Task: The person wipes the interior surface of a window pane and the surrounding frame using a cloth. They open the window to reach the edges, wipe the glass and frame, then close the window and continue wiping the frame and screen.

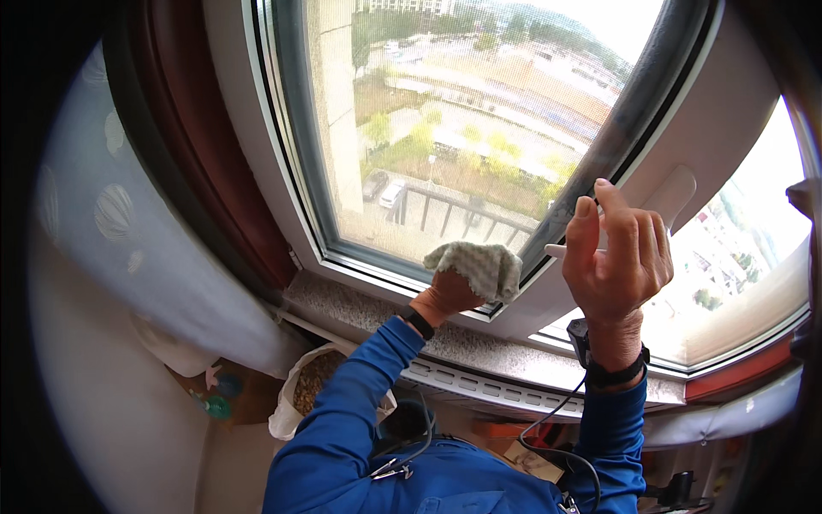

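Observation:
My left hand [453, 292] holds a pale green and white cloth [481, 263] against the lower part of the window pane [449, 193], near its lower right corner. The cloth hides the fingers. To the right, my right hand [616, 263] is raised in front of the white window frame [514, 315], thumb and forefinger apart. Its palm side is partly hidden, and whether it touches the white window handle [679, 193] behind it, I cannot tell. A narrow pale piece pokes out to the left of this hand. Both wrists wear black straps.
Below the window runs a speckled stone sill [366, 311], with a white slotted radiator cover [488, 385] under it. An open white sack [289, 411] of brown pieces stands lower left. A patterned curtain [148, 212] hangs at the left. Dark cables hang near my right arm.

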